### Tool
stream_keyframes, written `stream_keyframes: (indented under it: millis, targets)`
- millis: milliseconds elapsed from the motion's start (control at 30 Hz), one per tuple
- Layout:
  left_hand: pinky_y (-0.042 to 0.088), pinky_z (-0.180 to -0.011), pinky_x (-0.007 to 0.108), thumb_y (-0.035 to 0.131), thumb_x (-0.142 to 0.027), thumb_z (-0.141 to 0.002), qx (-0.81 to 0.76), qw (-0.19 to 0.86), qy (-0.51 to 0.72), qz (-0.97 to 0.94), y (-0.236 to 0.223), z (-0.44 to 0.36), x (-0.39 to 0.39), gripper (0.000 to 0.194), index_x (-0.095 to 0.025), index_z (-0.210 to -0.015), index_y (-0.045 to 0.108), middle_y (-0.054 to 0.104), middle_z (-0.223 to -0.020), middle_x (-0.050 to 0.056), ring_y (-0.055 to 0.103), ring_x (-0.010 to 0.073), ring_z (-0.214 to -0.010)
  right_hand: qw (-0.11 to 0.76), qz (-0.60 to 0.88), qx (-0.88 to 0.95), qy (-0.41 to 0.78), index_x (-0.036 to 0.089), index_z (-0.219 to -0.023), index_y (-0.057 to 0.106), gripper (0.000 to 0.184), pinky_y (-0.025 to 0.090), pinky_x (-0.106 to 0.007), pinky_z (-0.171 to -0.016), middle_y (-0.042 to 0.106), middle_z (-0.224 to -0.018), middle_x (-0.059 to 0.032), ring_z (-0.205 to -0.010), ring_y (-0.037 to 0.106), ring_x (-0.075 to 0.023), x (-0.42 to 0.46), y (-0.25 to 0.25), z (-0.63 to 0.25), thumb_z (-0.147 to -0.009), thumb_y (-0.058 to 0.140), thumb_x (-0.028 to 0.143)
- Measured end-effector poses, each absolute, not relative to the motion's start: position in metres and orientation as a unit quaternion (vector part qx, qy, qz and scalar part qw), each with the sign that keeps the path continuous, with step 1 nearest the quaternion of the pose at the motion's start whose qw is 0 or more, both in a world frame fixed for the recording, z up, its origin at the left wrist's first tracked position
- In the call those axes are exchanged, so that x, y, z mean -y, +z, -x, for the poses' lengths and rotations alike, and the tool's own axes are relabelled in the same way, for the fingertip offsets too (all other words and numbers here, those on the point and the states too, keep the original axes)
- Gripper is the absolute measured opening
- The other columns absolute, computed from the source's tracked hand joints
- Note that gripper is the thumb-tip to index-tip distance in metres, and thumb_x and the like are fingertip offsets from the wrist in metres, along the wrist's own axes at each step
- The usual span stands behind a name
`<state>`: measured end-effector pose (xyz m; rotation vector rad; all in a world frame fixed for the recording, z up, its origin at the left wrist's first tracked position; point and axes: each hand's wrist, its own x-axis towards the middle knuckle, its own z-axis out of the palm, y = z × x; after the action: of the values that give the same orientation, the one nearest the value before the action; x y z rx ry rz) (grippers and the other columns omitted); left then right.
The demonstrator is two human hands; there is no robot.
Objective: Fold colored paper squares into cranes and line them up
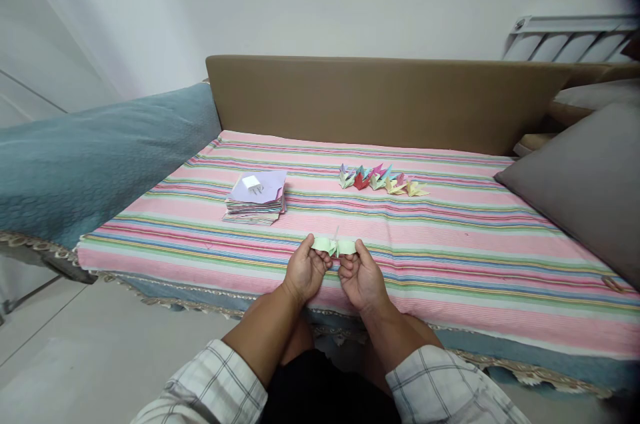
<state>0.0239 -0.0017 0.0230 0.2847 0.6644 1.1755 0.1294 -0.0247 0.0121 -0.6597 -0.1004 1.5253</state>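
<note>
"Where's the paper bird (334,248)?"

"Pale green, between the two hands, over the near part of the striped cloth (450,227). The left hand (306,272) pinches one wing tip between thumb and fingers; the right hand (364,279) pinches the other."

"How would you handle that?"

"Gently, I'd say. Keep both pinches light and level, with an even pull; if one side tugs harder, thin paper could crease askew or tear near the middle."

"And around it?"

"Farther back on the cloth, a cluster of folded birds (377,182) sits close together, red, pink, yellow, blue and green. Off to the left there's a stack of paper (254,208) with a white plug (252,183) lying on top."

"The room?"

"A brown backrest (375,101) runs behind the cloth, a blue armrest (125,151) at the left, a grey cushion (590,177) at the right, and a pale wall (300,11) beyond."
</note>
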Motion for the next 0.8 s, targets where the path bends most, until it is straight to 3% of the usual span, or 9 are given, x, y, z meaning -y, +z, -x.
stream_keyframes:
  millis: [267, 467, 667, 800]
  targets:
    - [0.040, -0.049, 0.024, 0.052, -0.037, -0.085, -0.305, 0.792, 0.518, -0.106, 0.022, -0.019, 0.000, 0.038, -0.014, -0.054, 0.050, 0.048, -0.042, -0.001, 0.049, 0.0102, -0.041, 0.678, 0.328, 0.096, 0.650, 0.019, -0.063, 0.050, 0.029, 0.029, -0.017, -0.034, 0.049, -0.049, 0.0061, -0.041, 0.042, -0.0059, 0.027, 0.009, -0.129, -0.069, 0.069, 0.040]
    - [0.038, -0.047, 0.023, 0.053, -0.035, -0.084, -0.309, 0.792, 0.516, -0.105, 0.023, -0.019, 0.001, 0.040, -0.015, -0.050, 0.048, 0.047, -0.039, -0.002, 0.047, 0.0097, -0.039, 0.699, 0.319, 0.091, 0.633, 0.020, -0.073, 0.058, 0.029, 0.033, -0.017, -0.038, 0.047, -0.046, 0.0067, -0.042, 0.043, -0.0068, 0.026, 0.007, -0.135, -0.070, 0.067, 0.047]
    - [0.035, -0.043, 0.023, 0.056, -0.037, -0.081, -0.301, 0.821, 0.469, -0.122, 0.024, -0.018, 0.004, 0.045, -0.016, -0.044, 0.041, 0.046, -0.039, -0.001, 0.047, 0.0102, -0.037, 0.737, 0.333, 0.177, 0.562, 0.020, -0.074, 0.062, 0.022, 0.035, -0.017, -0.043, 0.051, -0.058, 0.0066, -0.049, 0.044, -0.0058, 0.020, 0.006, -0.152, -0.063, 0.076, 0.033]
    - [0.033, -0.042, 0.022, 0.059, -0.038, -0.078, -0.300, 0.846, 0.415, -0.147, 0.021, -0.018, 0.006, 0.043, -0.015, -0.046, 0.044, 0.045, -0.039, -0.001, 0.046, 0.0095, -0.037, 0.695, 0.348, 0.269, 0.569, 0.019, -0.078, 0.067, 0.025, 0.040, -0.021, -0.051, 0.055, -0.060, 0.0042, -0.053, 0.047, -0.0078, 0.020, 0.004, -0.159, -0.061, 0.077, 0.036]
